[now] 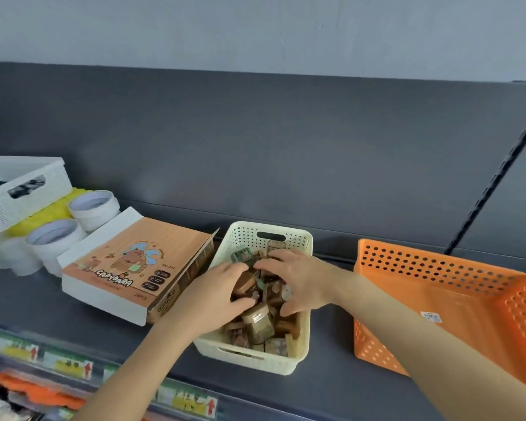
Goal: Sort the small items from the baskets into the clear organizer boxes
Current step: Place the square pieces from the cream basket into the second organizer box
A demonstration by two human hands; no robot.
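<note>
While the shelf-edge tags (pixel 67 363) nearest us blur past reading, our left hand (pixel 222 296) and right hand (pixel 295 278) both curl round a clump of small items (pixel 260 325) inside the cream basket (pixel 255 361) on the shelf (pixel 331 375). We judge it best to lift only a few at once — squeezed evenly between both palms, so none spill. Beyond, the carton (pixel 128 268) reads "CAPYBARA", "NO.304" and "24PCS" — the sticker (pixel 431 316) on the orange basket (pixel 431 262) is illegible.
</note>
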